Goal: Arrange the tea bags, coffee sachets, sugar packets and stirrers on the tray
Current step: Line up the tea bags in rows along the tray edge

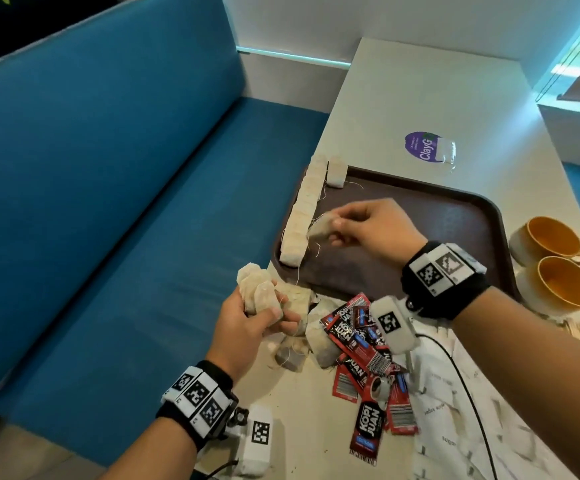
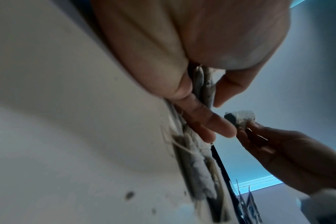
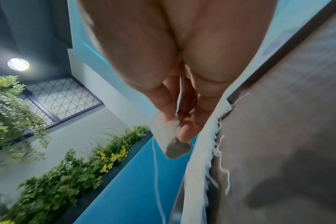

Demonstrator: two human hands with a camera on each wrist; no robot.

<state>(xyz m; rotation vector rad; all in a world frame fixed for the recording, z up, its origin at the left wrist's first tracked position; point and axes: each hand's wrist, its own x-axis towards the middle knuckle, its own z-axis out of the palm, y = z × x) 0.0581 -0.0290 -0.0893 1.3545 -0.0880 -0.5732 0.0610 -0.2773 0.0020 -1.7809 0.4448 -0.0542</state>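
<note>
Pinching a single tea bag [image 1: 319, 227] between thumb and fingertips, the right hand [image 1: 368, 230] hangs over the brown tray [image 1: 454, 216], just beside the row of tea bags [image 1: 302, 216] that runs along the tray's left rim. The left hand [image 1: 247, 323] is curled round a small bundle of tea bags [image 1: 257, 289] off the tray's near-left corner, acting as the supply. To do this step well, I would start a second column tight against the first — one bag [image 1: 337, 172] stands at the far end already, which looks like the marker for it. Lower the bag flat, square to its neighbours, and tuck its trailing string [image 3: 156, 174] under or alongside so it does not snag the row. Release only once it sits; these bags are light and will likely shift at a brush. The coffee sachets [image 1: 361, 348] lie heaped on the table [image 1: 420, 98] near the tray's front edge, not yet placed, with loose tea bags [image 1: 312, 341] beside them; keep room on the tray for them.
</note>
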